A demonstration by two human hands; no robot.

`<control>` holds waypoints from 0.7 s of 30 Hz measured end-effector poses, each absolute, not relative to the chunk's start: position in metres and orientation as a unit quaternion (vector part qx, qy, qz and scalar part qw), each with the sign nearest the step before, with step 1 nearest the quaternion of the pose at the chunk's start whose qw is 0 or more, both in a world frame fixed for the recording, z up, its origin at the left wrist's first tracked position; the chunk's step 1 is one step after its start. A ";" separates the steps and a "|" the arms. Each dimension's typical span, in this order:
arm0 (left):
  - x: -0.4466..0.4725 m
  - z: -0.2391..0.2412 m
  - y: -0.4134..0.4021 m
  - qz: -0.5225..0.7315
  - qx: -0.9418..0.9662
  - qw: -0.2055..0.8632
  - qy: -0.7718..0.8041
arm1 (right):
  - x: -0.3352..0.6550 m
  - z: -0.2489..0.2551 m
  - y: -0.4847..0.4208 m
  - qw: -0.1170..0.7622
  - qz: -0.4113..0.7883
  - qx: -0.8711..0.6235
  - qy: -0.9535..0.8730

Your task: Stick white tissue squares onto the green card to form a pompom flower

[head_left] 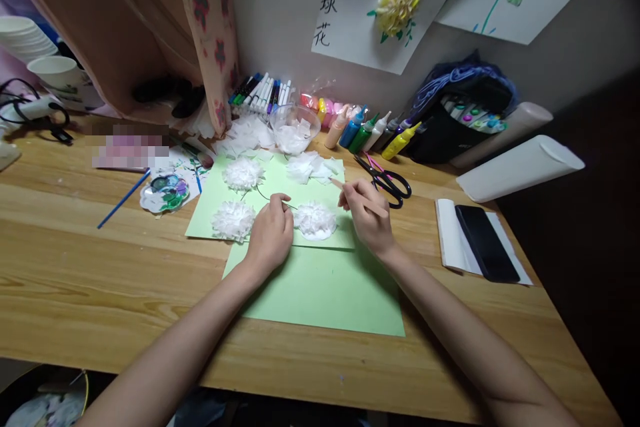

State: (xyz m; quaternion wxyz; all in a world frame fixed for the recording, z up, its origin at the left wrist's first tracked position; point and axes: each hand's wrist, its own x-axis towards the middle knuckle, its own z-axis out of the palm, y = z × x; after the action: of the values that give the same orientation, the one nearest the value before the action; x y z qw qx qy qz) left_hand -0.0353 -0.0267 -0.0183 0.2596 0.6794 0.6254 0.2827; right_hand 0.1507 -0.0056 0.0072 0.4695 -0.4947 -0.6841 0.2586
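My right hand [367, 217] grips a pale wooden stick [375, 207], its tip pointing left above the light green card [200, 227]. My left hand [273, 230] rests on the card with curled fingers, between two white tissue-paper flowers; whatever is in its fingers is hidden. A thin dark line [261, 193] runs by its fingertips. The flower on the right [315, 219] sits over a white round base. Left of my hand lies another flower [233, 220], and a third flower [243, 174] is behind it. Loose white tissue pieces [310, 167] lie at the card's back right.
A second green sheet [325, 293] lies in front. Black scissors [387, 180], paint bottles [377, 132] and a plastic bowl [295, 130] stand behind. At right are a phone [487, 243] and a white container [520, 167]; at left, a paint palette [167, 193] and a blue brush [123, 200].
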 end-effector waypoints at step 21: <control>-0.032 -0.018 -0.031 0.304 0.691 0.212 0.621 | 0.113 -0.007 0.060 0.391 0.168 -0.465 -0.776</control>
State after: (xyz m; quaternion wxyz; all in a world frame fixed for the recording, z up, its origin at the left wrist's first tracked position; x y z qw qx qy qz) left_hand -0.0325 -0.0310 -0.0183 0.2116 0.6912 0.6207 0.3037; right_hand 0.1132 0.0595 -0.0067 0.3909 -0.4648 -0.7765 0.1680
